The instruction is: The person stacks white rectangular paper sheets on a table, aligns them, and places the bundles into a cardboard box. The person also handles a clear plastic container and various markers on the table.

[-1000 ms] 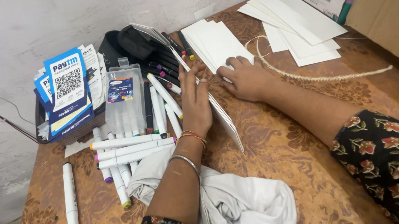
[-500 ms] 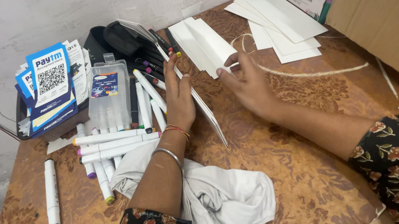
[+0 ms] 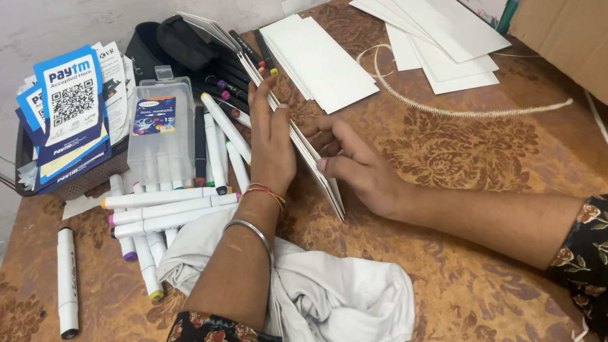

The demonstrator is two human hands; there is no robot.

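Note:
A thin stack of white cards [image 3: 295,127] stands on its long edge on the patterned brown table [image 3: 481,159], in the middle of the head view. My left hand [image 3: 269,142] lies flat against its left face, fingers stretched upward. My right hand [image 3: 354,165] presses the right face from the other side, so the stack is squeezed between both palms. Bangles circle my left wrist. Several white markers [image 3: 164,209] lie just left of my left hand.
A clear plastic marker case [image 3: 161,132] and a basket of printed leaflets [image 3: 71,110] sit at the back left. More white cards [image 3: 323,62] and white sheets [image 3: 436,32] lie behind. A cord [image 3: 466,113], a white cloth [image 3: 335,312], cardboard boxes [image 3: 597,19] and a lone marker [image 3: 65,282] surround the hands.
My right hand has come back from the far cards to the upright stack and now presses its right face. My left hand stayed against the stack.

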